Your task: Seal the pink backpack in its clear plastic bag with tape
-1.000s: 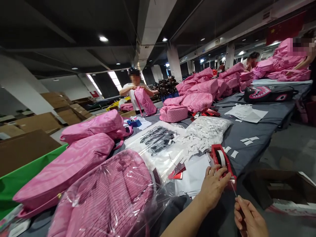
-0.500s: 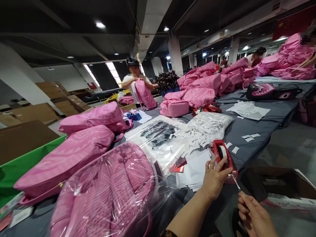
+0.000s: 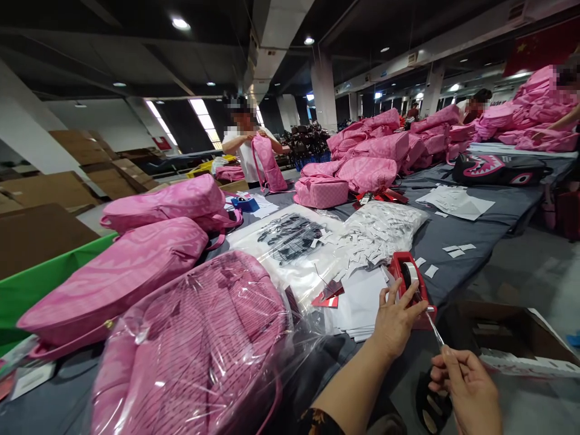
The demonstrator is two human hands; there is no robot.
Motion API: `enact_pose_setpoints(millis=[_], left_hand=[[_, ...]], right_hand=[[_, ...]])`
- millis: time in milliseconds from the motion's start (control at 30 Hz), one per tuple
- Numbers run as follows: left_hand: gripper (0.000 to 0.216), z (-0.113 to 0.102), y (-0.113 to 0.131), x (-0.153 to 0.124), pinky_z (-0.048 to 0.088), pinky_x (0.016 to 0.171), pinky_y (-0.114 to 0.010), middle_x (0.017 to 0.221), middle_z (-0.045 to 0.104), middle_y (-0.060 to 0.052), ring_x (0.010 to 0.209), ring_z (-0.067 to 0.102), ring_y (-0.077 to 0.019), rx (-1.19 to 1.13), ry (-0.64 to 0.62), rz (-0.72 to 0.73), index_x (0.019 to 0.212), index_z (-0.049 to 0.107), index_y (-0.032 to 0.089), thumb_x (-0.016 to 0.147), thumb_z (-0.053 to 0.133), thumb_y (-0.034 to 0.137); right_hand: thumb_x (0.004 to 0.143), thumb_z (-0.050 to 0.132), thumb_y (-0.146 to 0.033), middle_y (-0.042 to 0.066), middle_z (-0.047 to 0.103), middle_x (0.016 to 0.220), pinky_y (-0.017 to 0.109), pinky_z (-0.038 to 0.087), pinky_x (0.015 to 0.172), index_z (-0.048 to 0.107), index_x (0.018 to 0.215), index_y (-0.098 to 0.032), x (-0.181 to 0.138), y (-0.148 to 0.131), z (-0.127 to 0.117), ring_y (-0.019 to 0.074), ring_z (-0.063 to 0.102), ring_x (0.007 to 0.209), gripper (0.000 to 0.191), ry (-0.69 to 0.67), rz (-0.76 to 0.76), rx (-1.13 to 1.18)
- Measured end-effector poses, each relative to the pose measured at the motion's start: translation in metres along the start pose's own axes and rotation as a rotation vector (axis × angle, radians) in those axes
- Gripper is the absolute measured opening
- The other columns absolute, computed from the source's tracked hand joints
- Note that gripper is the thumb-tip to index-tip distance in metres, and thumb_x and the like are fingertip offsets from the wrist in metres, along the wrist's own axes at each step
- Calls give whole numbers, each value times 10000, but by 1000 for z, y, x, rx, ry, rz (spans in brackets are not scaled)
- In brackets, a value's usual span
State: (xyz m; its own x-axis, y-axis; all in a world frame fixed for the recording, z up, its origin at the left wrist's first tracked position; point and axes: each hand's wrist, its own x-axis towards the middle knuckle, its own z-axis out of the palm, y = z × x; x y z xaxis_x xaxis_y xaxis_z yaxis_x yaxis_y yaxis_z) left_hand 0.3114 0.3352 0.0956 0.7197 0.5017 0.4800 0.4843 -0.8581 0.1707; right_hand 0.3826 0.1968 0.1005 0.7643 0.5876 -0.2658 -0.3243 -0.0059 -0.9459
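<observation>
My left hand [image 3: 395,320] presses on a red tape dispenser [image 3: 414,284] that sits at the near edge of the grey table [image 3: 475,235]. My right hand [image 3: 466,389] pinches the end of a strip of clear tape [image 3: 435,331] stretched from the dispenser's blade toward me. A pink backpack wrapped in a clear plastic bag [image 3: 194,350] lies to the left of my left arm. Beside the dispenser lie white paper sheets [image 3: 362,305] and a red hang tag [image 3: 330,297].
More pink backpacks [image 3: 122,272] lie left, with clear bags of black parts [image 3: 290,232] and white slips [image 3: 380,232] behind. A person [image 3: 247,148] holds a pink backpack at the far end. Pink piles [image 3: 385,151], a black shark-mouth bag [image 3: 496,169], an open carton [image 3: 502,332] at right.
My right hand has drawn the tape strip a little further out from the dispenser toward me. My left hand stays on the dispenser. The view has tilted slightly.
</observation>
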Motion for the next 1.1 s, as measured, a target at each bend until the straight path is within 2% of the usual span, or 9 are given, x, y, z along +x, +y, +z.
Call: enact_pose_setpoints(millis=[200,367,467,633,733,800,933,1000,1100], left_hand=[[292,1,0,-1,456,1039,-522,1623,401,31,1461,362,-323,-3,12,-4,1303,649,374,1038,552,299],[280,3,1,-1,466,1042,-541,1617,411,23,1458,372,-334,-28,20,-15,1287,667,366,1042,545,306],[282,1,1,-1,473,1050,-555,1612,418,26,1468,361,-335,-48,4,-25,1277,674,368,1029,573,280],[331,0,1,-1,455,1081,-588,1597,443,20,1482,343,-337,-99,-16,-49,1287,667,372,994,629,224],[356,1,0,-1,447,1086,-607,1590,452,19,1483,340,-341,-125,-39,-78,1268,680,390,965,669,202],[360,1,0,0,443,1094,-603,1592,449,20,1490,330,-335,-154,-52,-90,1263,685,395,962,673,196],[360,-1,1,0,424,1108,-611,1599,438,34,1488,334,-329,-178,-68,-103,1273,677,394,972,659,197],[374,-2,2,0,426,1105,-612,1590,451,30,1482,344,-325,-172,-66,-110,1285,669,394,972,656,189],[374,-2,3,-2,437,1093,-593,1571,480,18,1483,342,-317,-159,-56,-113,1281,672,386,978,635,169]], right_hand=[[245,966,-677,-23,595,642,186,469,420,587,668,-174,-14,-14,13,104,524,556,759,28,138,133],[319,936,-735,-1,604,598,252,492,401,592,702,-178,2,-6,-4,143,541,501,758,-26,10,-32],[327,920,-757,23,611,578,280,510,413,596,698,-170,13,7,-10,167,558,498,767,-56,18,-90],[399,971,-586,67,741,900,234,515,489,662,988,-164,22,45,-17,151,625,617,787,-104,249,122],[353,972,-514,93,738,879,258,521,515,631,997,-169,24,67,-31,195,657,657,806,-49,394,115],[367,940,-597,78,717,834,241,459,456,626,973,-170,23,65,-39,182,617,614,805,50,302,76],[528,842,-747,-19,598,689,210,393,469,641,904,-201,26,20,-39,121,492,568,692,208,-156,-51],[571,788,-787,10,621,711,230,432,531,671,827,-205,31,-7,-32,141,538,615,648,163,-304,-221],[559,718,-839,34,626,670,268,426,515,697,703,-212,43,-30,-17,155,524,551,644,-18,-365,-454]])
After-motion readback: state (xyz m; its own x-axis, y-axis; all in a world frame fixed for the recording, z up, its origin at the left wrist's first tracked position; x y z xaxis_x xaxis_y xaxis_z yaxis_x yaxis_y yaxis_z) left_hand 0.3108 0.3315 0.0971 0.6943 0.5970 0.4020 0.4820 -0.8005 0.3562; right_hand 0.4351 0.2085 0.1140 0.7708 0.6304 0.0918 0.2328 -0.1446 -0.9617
